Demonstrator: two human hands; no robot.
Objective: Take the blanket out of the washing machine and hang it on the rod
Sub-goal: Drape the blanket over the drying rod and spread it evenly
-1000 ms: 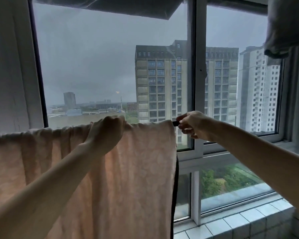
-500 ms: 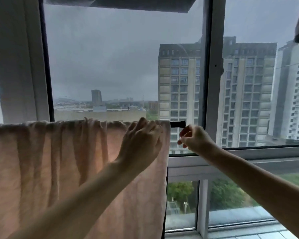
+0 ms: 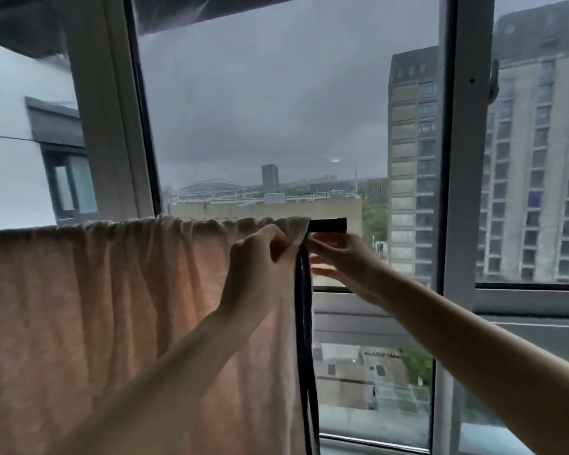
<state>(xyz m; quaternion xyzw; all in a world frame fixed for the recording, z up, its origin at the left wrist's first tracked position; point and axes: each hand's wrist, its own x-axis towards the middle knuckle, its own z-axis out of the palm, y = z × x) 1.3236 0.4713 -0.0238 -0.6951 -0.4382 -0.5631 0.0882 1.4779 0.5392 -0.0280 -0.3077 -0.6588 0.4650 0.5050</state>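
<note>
Across level rod [image 3: 328, 225], draped blanket [image 3: 96, 307]

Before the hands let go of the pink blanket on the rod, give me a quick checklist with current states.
1. Pink fabric blanket draped over the black rod: ok.
2. Blanket edge short of the rod's end: ok, a bare stub shows.
3. Left hand grips the top corner: ok.
4. Right hand at the dark blue edge trim below the rod; grip: cannot tell.
5. Fabric spread flat: not ok, bunched along the top.
6. Hang equal front and back: cannot tell.
</note>
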